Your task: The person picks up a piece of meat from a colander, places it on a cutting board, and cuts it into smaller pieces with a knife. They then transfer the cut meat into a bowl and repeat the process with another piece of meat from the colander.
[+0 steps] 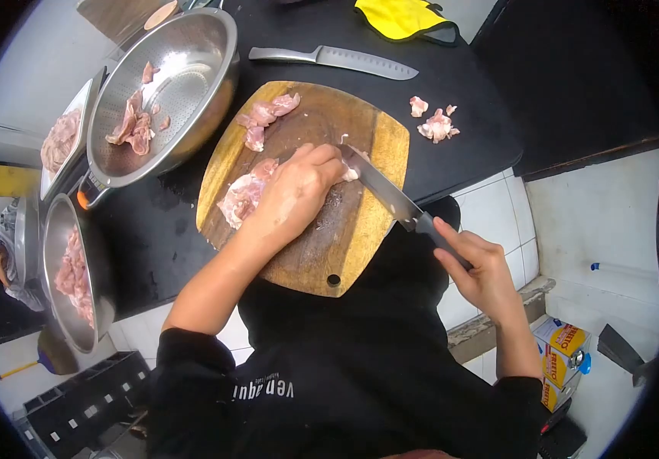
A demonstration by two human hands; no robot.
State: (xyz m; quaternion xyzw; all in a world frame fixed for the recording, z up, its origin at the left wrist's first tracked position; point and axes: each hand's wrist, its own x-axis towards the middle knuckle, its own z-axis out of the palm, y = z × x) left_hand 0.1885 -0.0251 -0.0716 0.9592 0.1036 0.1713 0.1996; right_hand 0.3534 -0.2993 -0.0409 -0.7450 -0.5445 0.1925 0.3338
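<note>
My left hand [304, 186] presses down on a piece of raw meat [242, 194] on the wooden cutting board [322, 264], its fingers curled over the far end. With my right hand [478, 260] I grip the dark handle of a kitchen knife [385, 189]. Its blade lies across the board, with the tip beside my left fingers and a pale bit of meat. Another strip of raw meat [266, 118] rests at the board's upper left. What lies under my left palm is hidden.
A metal colander [226, 46] with meat pieces stands left of the board, near a metal bowl [98, 294] of meat. A second knife [367, 63] lies behind the board. Pale scraps [438, 127] sit at right. A yellow cloth [398, 19] is at the back.
</note>
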